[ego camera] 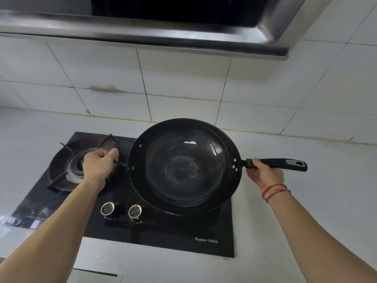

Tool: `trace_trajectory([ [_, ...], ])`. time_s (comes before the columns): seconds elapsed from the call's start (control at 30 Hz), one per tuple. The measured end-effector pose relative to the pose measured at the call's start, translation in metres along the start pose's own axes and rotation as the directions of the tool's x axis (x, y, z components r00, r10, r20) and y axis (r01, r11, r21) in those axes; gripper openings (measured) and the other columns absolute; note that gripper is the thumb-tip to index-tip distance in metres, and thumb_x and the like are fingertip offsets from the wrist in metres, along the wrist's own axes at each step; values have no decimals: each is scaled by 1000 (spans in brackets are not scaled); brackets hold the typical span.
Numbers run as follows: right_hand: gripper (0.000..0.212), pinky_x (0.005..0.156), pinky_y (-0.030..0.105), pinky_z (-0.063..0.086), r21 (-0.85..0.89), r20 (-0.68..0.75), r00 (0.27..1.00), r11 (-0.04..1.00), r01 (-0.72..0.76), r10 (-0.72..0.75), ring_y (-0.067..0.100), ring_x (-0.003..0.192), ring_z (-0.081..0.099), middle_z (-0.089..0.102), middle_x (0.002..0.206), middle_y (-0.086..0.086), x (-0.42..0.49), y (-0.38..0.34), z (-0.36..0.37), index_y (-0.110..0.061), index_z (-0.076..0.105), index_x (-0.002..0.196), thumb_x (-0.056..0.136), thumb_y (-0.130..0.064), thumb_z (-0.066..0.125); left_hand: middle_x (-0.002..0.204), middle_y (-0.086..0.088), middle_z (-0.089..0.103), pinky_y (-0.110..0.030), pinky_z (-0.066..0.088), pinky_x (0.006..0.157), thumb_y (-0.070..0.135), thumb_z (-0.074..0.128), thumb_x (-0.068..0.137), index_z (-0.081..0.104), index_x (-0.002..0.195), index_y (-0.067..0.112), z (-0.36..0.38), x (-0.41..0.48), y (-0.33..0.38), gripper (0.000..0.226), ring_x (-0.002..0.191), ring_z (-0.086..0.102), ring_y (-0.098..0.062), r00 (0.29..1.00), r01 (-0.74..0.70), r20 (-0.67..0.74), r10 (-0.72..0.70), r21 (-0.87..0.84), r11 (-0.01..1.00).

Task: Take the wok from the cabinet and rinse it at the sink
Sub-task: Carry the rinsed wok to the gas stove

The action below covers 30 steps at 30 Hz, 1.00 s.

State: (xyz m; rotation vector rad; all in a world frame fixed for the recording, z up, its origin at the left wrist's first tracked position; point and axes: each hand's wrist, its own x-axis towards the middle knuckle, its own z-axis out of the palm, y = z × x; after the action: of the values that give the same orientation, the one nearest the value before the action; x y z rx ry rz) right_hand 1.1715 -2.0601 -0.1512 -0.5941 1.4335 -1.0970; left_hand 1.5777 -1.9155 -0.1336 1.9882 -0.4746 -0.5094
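Note:
A black round wok (184, 167) sits over the right side of a black glass gas hob (179, 235), its inside wet and shiny. My left hand (99, 167) is closed on the small loop handle at the wok's left rim. My right hand (265, 173) grips the long black handle (285, 164) from below, close to the rivets. Whether the wok rests on the right burner or hangs just above it, I cannot tell. No sink or cabinet shows in the head view.
The left burner (75, 166) with its pan support stands bare beside my left hand. Two brass-ringed knobs (121, 210) sit at the hob's front. A steel range hood (163, 27) overhangs the white tiled wall. White countertop (306, 211) spreads to the right.

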Motion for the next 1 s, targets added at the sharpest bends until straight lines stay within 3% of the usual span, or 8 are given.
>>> trace_trajectory([
  [0.07,11,67,30,60,-1,2,1000,1000,7,-7,23,71,72,72,81,13,2,-3,0,-4,63,89,89,-12,70,58,-13,53,-37,41,64,26,65,84,61,70,-12,0,-2,-2,41,59,47,-24,1000,-10,6,10,5,1000],
  [0.23,10,76,36,58,-8,-1,1000,1000,9,-9,26,76,71,71,85,16,4,-5,1,-3,62,89,89,-11,70,57,-9,55,-35,44,66,26,66,90,63,62,2,3,-2,-6,37,58,49,-20,1000,-1,4,1,-8,1000],
  [0.5,15,64,30,60,38,-27,998,997,64,-63,21,66,72,73,67,7,4,-3,-9,0,62,94,87,-10,71,61,-4,61,-34,48,70,31,67,93,67,67,8,10,-4,-6,35,59,54,-17,999,-24,22,24,28,999],
  [0.63,16,70,34,59,18,-31,997,997,72,-71,27,75,72,72,83,15,5,-3,-9,-1,64,94,86,-13,73,59,-3,59,-35,47,71,31,68,93,64,61,10,9,-4,-9,38,61,53,-18,999,-41,26,39,65,997],
  [0.83,12,68,33,61,15,-7,999,999,50,-50,26,72,72,72,83,16,2,8,-3,-3,63,89,88,-12,71,64,-10,63,-38,51,72,31,65,94,65,63,9,2,0,2,38,62,57,-21,999,-41,-1,41,81,996],
  [1.0,11,77,38,60,2,-12,997,997,73,-73,25,72,73,73,77,12,4,0,-4,-4,64,89,88,-12,71,52,0,48,-31,37,63,29,65,94,53,53,12,6,-12,-3,46,53,43,-14,998,-45,-30,47,63,997],
])
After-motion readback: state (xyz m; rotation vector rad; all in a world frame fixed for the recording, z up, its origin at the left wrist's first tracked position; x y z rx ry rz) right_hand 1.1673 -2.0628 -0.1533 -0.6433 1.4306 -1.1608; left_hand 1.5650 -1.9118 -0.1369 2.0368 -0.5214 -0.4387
